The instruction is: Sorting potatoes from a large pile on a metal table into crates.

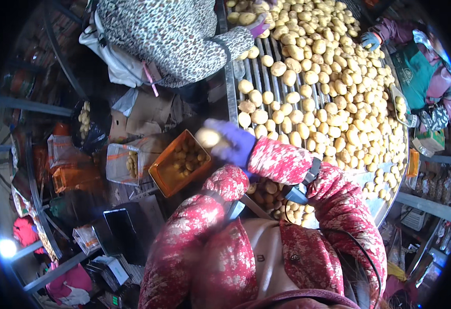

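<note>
My right hand (231, 143), in a purple glove, reaches across my body and holds a blurred potato (208, 138) beside the rim of an orange-lined crate (163, 188) with potatoes inside. Largely hidden behind the right wrist is my left hand (251, 176); only a bit of purple glove shows, and whether it holds anything cannot be seen. Many potatoes (320, 46) cover the metal roller table (275, 83) in front and to the right. More potatoes (295, 212) lie in an opening close to my body.
A co-worker in a spotted coat (163, 34) has a gloved hand (258, 27) at the table's left edge. Across it stands a person in a green apron (410, 77). Left of the orange crate are a clear plastic-lined crate (113, 164) and a black bag (94, 137), both holding potatoes.
</note>
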A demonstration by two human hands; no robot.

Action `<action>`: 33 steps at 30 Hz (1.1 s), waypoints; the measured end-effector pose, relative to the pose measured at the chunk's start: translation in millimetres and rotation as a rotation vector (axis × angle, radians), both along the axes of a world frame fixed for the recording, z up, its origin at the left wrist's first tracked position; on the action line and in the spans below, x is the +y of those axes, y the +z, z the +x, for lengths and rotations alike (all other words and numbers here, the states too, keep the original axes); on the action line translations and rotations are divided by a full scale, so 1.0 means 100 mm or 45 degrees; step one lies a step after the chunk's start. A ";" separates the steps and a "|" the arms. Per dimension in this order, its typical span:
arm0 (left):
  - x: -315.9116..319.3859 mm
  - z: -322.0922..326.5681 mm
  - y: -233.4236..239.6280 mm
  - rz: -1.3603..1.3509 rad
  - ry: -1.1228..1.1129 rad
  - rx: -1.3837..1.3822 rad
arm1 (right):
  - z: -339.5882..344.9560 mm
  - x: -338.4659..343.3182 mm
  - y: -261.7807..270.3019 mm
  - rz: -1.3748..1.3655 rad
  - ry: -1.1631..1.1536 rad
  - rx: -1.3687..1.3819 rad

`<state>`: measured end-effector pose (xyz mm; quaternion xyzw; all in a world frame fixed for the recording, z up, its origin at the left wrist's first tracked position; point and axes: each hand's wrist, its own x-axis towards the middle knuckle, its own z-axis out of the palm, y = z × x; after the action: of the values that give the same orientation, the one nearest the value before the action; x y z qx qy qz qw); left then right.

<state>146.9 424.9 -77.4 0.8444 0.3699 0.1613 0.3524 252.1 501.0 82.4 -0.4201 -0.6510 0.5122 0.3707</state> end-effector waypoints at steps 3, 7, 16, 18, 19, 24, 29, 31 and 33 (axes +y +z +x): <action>-0.05 0.07 -0.09 -0.388 0.318 -0.220 | 0.17 0.24 0.07 0.070 0.090 -0.065; 0.22 0.07 0.84 0.179 -0.205 0.313 | 1.44 1.02 -0.41 0.173 -0.471 -0.809; 0.22 -0.05 0.74 0.202 -0.188 0.327 | 1.87 1.57 -0.96 -0.045 -0.362 -1.683; 0.23 -0.05 0.92 0.193 -0.141 0.237 | 1.93 1.46 -0.85 -0.049 -0.219 -1.641; 0.24 -0.02 0.98 0.199 -0.148 0.234 | 2.04 1.42 -0.86 -0.048 -0.229 -1.643; 0.19 -0.01 0.95 0.174 -0.186 0.255 | 2.34 1.47 -1.09 0.216 -0.549 -1.422; 0.22 -0.12 0.79 0.174 -0.096 0.242 | 1.99 1.33 -0.98 0.189 -0.594 -1.098; 0.24 0.03 0.94 0.230 -0.115 0.223 | 2.01 0.98 -0.79 0.737 -0.619 -0.904; 0.28 0.08 0.88 0.292 -0.134 0.055 | 1.55 0.58 -0.26 0.715 -0.663 -0.629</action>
<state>155.0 452.6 10.4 0.9007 0.3116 0.1655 0.2536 406.6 558.9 56.1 -0.5626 -0.7062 0.0899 0.4203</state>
